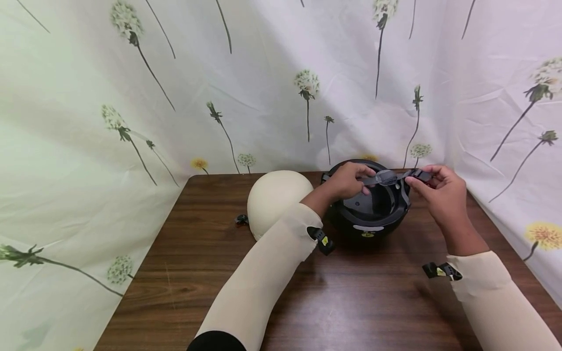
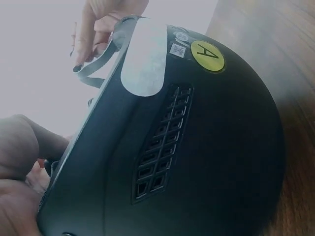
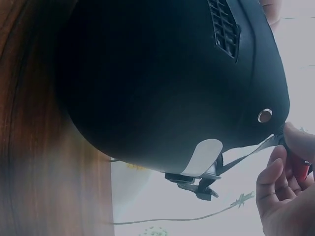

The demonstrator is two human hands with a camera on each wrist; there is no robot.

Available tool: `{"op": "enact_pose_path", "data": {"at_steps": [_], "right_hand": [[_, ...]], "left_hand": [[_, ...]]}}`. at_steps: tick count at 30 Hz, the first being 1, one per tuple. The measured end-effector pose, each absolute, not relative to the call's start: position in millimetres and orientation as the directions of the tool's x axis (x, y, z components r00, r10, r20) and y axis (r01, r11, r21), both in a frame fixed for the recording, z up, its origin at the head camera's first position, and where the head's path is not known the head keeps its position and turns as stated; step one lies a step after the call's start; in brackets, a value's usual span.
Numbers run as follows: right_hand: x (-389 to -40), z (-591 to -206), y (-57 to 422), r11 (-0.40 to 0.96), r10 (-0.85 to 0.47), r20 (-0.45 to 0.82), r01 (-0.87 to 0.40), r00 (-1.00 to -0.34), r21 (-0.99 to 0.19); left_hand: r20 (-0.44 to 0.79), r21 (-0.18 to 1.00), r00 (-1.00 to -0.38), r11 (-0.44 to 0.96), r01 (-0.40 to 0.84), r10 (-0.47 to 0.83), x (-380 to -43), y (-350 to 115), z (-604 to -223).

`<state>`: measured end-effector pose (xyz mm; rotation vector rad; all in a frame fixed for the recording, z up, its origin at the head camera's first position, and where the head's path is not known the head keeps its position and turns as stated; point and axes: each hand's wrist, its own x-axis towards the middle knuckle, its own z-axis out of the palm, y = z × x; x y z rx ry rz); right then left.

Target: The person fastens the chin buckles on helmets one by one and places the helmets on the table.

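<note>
A black helmet lies upside down on the table, its padded inside facing up. Across its opening runs a grey chin strap with a padded piece. My left hand pinches one end of this strap over the helmet's left part. At the right rim, my right hand holds the black buckle between thumb and fingers. A red part of that buckle shows in the right wrist view. Vent grilles and a yellow sticker mark the shell in the left wrist view.
A cream helmet sits dome up, left of the black one and beside my left forearm. Its black buckle lies on the brown wooden table. A flower-patterned cloth hangs close behind and at both sides.
</note>
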<state>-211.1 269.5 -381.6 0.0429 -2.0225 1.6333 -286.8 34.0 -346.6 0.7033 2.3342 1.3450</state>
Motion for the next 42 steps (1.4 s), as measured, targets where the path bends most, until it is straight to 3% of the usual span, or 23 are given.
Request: {"op": "enact_pose_path", "data": {"at_steps": [4,11,16,22,29,35,42], "right_hand": [[-212,-382,267,0.212,0.303,0.436,-0.386,-0.847,-0.898],[-215,-384,262,0.321,0.262,0.461,-0.374,-0.848,-0.87],[-215,-385,260,0.26,0.237,0.443,-0.382,-0.865,-0.887],[-217,-386,258,0.279,0.199,0.441,-0.381,-0.875,-0.881],[-216,-385,256,0.322,0.154,0.447,-0.383,-0.881,-0.866],[-215,-385,256,0.347,0.154,0.459,-0.387,-0.875,-0.854],[-215,-383,252,0.385,0.149,0.494,-0.41,-0.857,-0.827]], "left_hand": [[-0.091,0.892,-0.808,0.408,0.193,0.582,-286,34,-346],[-0.116,0.948,-0.807,0.307,0.083,0.579,-289,31,-348],[-0.079,0.945,-0.834,0.306,0.111,0.546,-289,31,-350],[-0.082,0.94,-0.845,0.323,0.111,0.528,-288,28,-350],[-0.071,0.905,-0.823,0.384,0.185,0.564,-288,23,-348],[-0.025,0.908,-0.792,0.346,0.237,0.61,-288,20,-347],[0.021,0.861,-0.846,0.421,0.286,0.533,-285,21,-349]]}}
